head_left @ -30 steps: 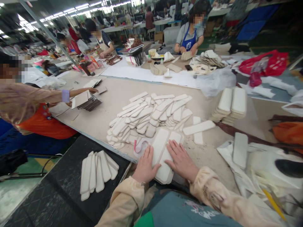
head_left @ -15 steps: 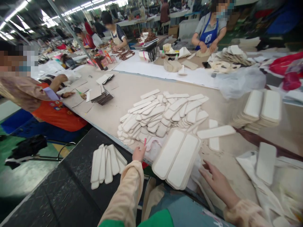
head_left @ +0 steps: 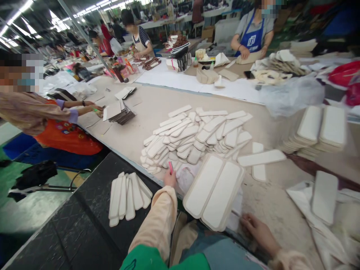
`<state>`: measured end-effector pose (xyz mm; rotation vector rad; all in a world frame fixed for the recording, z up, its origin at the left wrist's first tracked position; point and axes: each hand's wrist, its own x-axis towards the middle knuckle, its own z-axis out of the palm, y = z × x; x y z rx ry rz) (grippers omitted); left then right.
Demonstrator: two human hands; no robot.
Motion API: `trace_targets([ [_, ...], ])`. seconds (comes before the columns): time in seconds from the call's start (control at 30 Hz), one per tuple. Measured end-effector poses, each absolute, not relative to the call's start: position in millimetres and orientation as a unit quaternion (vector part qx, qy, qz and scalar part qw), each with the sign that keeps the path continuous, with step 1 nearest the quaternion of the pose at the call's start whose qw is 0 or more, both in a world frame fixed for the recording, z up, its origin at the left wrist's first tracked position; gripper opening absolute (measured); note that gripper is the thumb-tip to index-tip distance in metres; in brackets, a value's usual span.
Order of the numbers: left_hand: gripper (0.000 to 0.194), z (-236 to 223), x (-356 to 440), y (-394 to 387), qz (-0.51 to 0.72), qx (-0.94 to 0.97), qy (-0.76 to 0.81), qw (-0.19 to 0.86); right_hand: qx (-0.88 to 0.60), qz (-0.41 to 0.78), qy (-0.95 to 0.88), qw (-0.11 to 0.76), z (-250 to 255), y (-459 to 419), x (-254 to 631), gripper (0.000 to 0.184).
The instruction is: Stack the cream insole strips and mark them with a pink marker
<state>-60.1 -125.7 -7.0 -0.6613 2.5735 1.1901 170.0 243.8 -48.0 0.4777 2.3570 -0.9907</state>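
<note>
My left hand (head_left: 170, 179) is closed round a slim pink stick-like tool (head_left: 171, 167) that points up beside the loose pile. The kind of tool does not show. Close to my body, two stacks of long white padded pieces with rounded corners (head_left: 215, 191) lie side by side at the table's edge. To their right is my right hand (head_left: 257, 229), lowered at the edge, its fingers curled together near a bit of white cloth (head_left: 236, 210). What those fingertips pinch, if anything, I cannot make out. A heap of similar narrow strips (head_left: 182, 137) spreads beyond both hands.
More strips lie on a black surface (head_left: 92, 210) to the left. Tall stacks (head_left: 309, 123) and a single piece (head_left: 325, 197) are on the right. A co-worker in an orange apron (head_left: 73, 133) works at left; another in a blue apron (head_left: 251, 41) stands across the table.
My right hand has dropped lower toward the table edge, and its spread fingers have curled together. My left hand has shifted slightly, still with the pink tool. The left co-worker's hands have come together.
</note>
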Motion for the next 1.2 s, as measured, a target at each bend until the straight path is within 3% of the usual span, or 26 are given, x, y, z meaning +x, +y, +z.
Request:
trace_targets([
  [0.23,0.026,8.0,-99.1,-127.4,0.627,-0.329,0.705,-0.041,0.184,-0.404,0.859,0.254,-20.3,266.3,128.6,0.042],
  [0.43,0.022,40.3,-127.0,-111.0,0.758,-0.252,0.6,-0.042,0.13,-0.361,0.882,0.272,36.1,331.5,110.6,0.037],
  [0.67,0.009,32.6,-145.6,-106.5,0.79,-0.281,0.541,-0.056,0.19,-0.355,0.871,0.28,105.4,395.3,127.7,0.05],
  [0.83,0.008,33.0,-164.0,-127.2,0.766,-0.322,0.548,-0.099,0.185,-0.39,0.862,0.266,116.2,360.2,126.8,0.052],
  [0.97,0.016,55.8,-182.0,-142.5,0.758,-0.31,0.558,-0.137,0.171,-0.508,0.801,0.267,135.1,313.3,115.3,0.054],
  [1.07,0.013,92.8,-176.0,-133.9,0.785,-0.223,0.572,-0.081,0.114,-0.551,0.784,0.265,165.8,290.8,98.2,0.046],
  [1.2,0.019,157.4,-121.0,-82.9,0.733,0.113,0.648,0.172,0.023,-0.559,0.793,0.241,209.5,262.7,63.9,0.038],
])
